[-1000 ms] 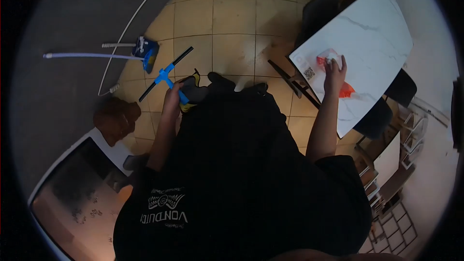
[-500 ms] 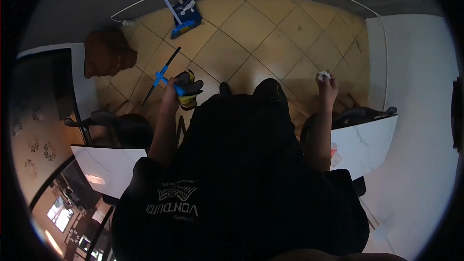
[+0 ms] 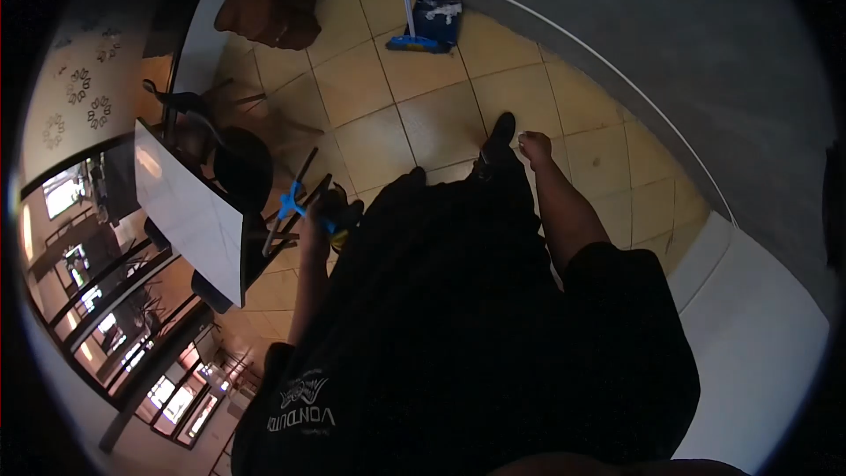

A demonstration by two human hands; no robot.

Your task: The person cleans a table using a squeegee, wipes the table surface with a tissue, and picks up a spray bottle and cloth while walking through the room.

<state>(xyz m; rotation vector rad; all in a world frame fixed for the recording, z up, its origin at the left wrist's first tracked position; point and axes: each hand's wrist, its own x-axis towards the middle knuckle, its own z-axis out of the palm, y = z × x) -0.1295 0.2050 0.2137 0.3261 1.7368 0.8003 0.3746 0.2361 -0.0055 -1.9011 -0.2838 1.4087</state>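
At my left side, my left hand is closed around a squeegee with a blue handle and a long dark blade, tilted across the hand. A black and yellow glove is bunched in the same hand, and its outline is partly lost against my dark clothes. My right hand hangs by my right leg with its fingers curled. A small white crumpled piece barely shows at its fingertips; its kind cannot be made out.
A broom and a dustpan with white scraps stand by the grey wall. A brown draped lump lies in the far left corner. To my left are a marble-look table and black chairs. A white cable follows the wall.
My body and view have turned left. The broom and dustpan now appear further right, and the right-hand table has left view. My right hand has come in nearer my leg, still curled.
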